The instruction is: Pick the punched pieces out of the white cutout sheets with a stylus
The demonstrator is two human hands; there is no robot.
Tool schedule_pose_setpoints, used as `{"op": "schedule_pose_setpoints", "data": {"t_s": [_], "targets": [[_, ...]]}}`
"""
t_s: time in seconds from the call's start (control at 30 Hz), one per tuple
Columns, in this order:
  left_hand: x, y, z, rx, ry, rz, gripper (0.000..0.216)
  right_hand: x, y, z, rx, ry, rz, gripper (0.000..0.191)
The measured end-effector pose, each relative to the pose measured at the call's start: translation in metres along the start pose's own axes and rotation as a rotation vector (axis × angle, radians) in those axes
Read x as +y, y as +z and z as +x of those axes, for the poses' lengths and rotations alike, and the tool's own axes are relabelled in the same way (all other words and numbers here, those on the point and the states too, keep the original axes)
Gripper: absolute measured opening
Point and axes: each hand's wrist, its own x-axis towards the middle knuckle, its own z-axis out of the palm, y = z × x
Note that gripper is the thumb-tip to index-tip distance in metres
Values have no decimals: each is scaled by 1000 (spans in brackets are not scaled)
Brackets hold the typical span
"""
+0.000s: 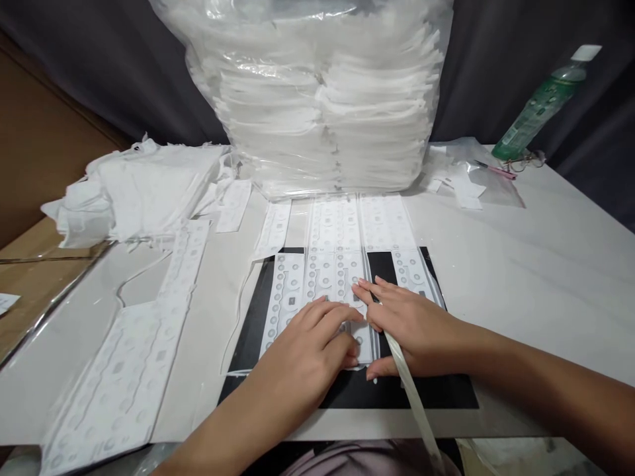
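My left hand (312, 350) rests palm down on white printed sheets, its fingers bent and the index and thumb apart. Rows of grey circles and wavy lines mark these printed sheets (284, 297), which lie on a black mat (248, 344). Beside it, my right hand (407, 320) has its fingertips on the right edge of the middle stack. A pale flat ribbon (409, 390) passes between the fingers of that hand and hangs down past the table's front edge. What lies under both palms is hidden.
A large plastic bag of stacked white material (327, 112) stands at the back. Piled white cloth (149, 185) and a printed strip (119, 370) lie left. At the back right are a green bottle (540, 109), a clear bag (496, 185) and a pink-handled tool (501, 171).
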Motion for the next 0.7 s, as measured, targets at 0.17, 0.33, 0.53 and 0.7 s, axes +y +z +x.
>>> {"op": "schedule_pose_setpoints", "data": {"t_s": [0.17,0.33,0.53,0.7], "targets": [[6,5,-2,4,21,89,14,2,2,0,6,-1,29,62],[16,12,1,18,42,302,13,2,2,-2,22,-1,38,60],[24,14,6,-122,-64,434,9,-2,1,-3,30,11,2,53],[28,13,6,-162,-83,455,12,-5,2,-4,33,7,10,56]]}}
